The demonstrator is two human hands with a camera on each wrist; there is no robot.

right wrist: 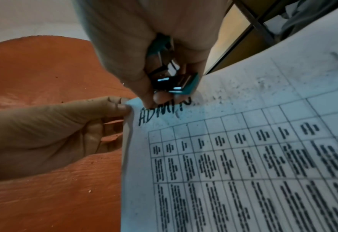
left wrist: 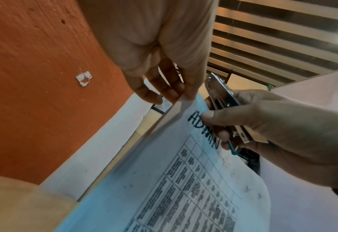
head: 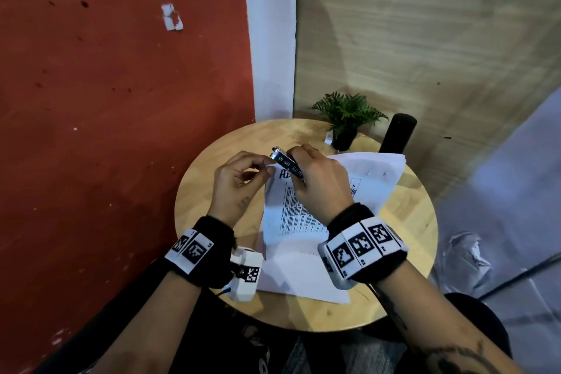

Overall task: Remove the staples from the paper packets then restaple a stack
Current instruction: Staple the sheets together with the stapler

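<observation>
The left hand (head: 239, 174) has its grip pinched on the top left corner of the paper packet (head: 291, 222) — thumb and fingertips closed on the lifted edge beside the handwritten heading. The right hand (head: 318, 179) wraps its grip round a small metal stapler (head: 287, 163), whose nose points toward that same corner, just beside the left fingertips. The packet's lower part lies on the round wooden tabletop (head: 406, 222). More white sheets (head: 376, 167) lie behind it — near a small potted plant (head: 349, 118).
</observation>
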